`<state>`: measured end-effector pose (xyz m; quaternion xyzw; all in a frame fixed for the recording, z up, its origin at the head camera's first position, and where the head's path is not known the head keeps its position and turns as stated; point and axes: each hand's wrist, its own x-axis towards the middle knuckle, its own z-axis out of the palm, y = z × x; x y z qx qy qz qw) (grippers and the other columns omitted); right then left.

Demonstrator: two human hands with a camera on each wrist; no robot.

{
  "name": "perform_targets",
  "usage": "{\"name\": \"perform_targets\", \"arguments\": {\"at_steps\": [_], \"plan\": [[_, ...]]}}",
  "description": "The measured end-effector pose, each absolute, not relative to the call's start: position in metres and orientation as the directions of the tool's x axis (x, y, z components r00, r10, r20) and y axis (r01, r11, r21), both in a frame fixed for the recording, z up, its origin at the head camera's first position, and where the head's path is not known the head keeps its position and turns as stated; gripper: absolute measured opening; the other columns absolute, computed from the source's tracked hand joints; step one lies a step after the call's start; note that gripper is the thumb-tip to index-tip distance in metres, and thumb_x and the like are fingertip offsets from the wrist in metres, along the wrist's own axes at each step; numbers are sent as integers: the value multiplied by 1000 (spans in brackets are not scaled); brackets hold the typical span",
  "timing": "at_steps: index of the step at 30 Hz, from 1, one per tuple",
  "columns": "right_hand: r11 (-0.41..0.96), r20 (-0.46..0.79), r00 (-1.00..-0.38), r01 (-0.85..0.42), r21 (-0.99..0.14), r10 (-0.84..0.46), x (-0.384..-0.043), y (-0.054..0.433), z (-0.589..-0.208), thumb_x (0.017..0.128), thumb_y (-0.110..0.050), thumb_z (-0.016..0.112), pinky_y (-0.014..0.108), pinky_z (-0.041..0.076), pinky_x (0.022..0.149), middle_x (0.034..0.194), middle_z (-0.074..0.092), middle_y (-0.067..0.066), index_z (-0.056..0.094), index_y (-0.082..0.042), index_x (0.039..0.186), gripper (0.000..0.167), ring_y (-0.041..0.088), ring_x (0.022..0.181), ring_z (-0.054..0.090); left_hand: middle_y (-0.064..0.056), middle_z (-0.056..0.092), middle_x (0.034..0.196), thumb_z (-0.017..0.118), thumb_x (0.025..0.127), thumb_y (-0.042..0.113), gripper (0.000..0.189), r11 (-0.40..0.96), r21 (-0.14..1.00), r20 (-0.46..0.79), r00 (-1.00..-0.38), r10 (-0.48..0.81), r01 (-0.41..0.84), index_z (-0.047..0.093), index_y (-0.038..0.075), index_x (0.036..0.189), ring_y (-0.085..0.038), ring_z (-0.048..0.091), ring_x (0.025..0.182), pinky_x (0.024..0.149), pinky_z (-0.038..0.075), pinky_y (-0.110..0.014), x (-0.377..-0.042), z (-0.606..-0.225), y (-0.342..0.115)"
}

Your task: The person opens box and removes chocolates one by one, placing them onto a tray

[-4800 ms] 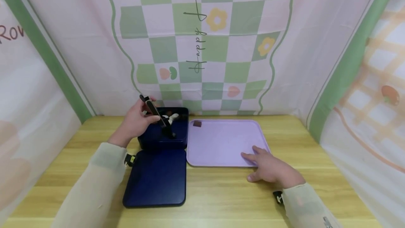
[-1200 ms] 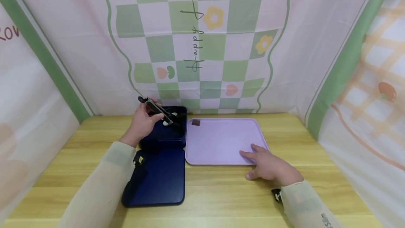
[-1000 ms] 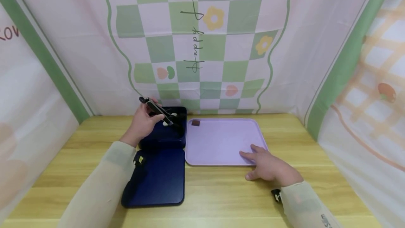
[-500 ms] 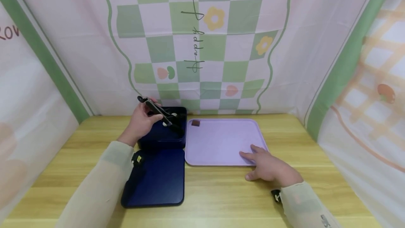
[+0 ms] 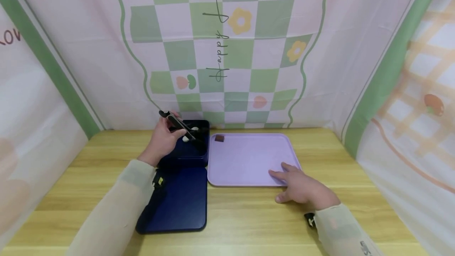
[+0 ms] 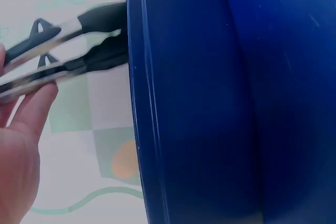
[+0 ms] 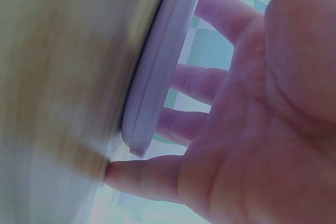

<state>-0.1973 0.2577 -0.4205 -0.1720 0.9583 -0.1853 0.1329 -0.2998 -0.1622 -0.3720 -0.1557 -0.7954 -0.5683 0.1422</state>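
In the head view my left hand grips a pair of black and metal tongs, thumb on the near side. The tongs slant down into a navy blue box, which holds a few white pieces. From the left wrist, the tongs' two arms stand apart, their tips hidden behind the box wall. My right hand lies spread at the front right corner of a lilac tray. In the right wrist view its fingers reach over the tray's edge, and one fingertip is at the table.
A small dark brown square lies in the tray's back left corner. The navy lid lies flat in front of the box, under my left forearm. Tray and box stand side by side on a wooden table. A patterned curtain hangs behind.
Compared with nearly five seconds ago, the tongs lean further right, with their tips towards the box's right side. Within the last second they shift only slightly. The right hand stays in place.
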Motion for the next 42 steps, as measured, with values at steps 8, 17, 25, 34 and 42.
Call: {"name": "perform_targets", "arguments": {"at_steps": [8, 17, 25, 34, 42], "plan": [[877, -192, -905, -285, -387, -379, -197, 257, -420, 74, -39, 86, 68, 22, 107, 152, 21, 39, 51, -11, 146, 85, 58, 137, 20, -22, 55, 120, 72, 90, 0, 47, 341, 830, 476, -879, -22, 441, 44, -2, 127, -33, 61, 108, 94, 50, -41, -295, -366, -159], [875, -192, -902, -294, -385, -388, -197, 257, -417, 75, -36, 86, 68, 23, 107, 151, 22, 40, 51, -10, 146, 83, 59, 137, 21, -27, 52, 108, 79, 83, -2, 44, 504, 401, 847, -519, 114, 765, 49, -9, 114, -39, 61, 94, 81, 53, -47, -281, -354, -123], [872, -183, -902, -301, -386, -392, -197, 256, -416, 75, -37, 86, 68, 23, 107, 151, 22, 40, 52, -10, 146, 83, 59, 136, 21, -15, 51, 100, 76, 75, -11, 39, 509, 71, 814, -345, 467, 858, 57, 1, 107, -30, 54, 88, 77, 51, -40, -269, -365, -67], [887, -220, -904, -268, -376, -366, -197, 254, -416, 76, -39, 85, 69, 24, 105, 152, 22, 38, 52, -14, 147, 82, 58, 137, 22, -7, 47, 95, 59, 91, -8, 21, 463, -208, 604, -259, 754, 862, 59, 9, 103, -22, 45, 83, 65, 45, -26, -262, -396, -19], [898, -232, -909, -250, -362, -347, -198, 256, -419, 76, -41, 85, 69, 25, 105, 154, 22, 35, 52, -17, 147, 82, 57, 138, 22, -7, 49, 105, 61, 93, -5, 26, 456, -226, 481, -309, 820, 861, 57, 14, 110, -23, 47, 99, 65, 50, -23, -259, -407, -2]]}}
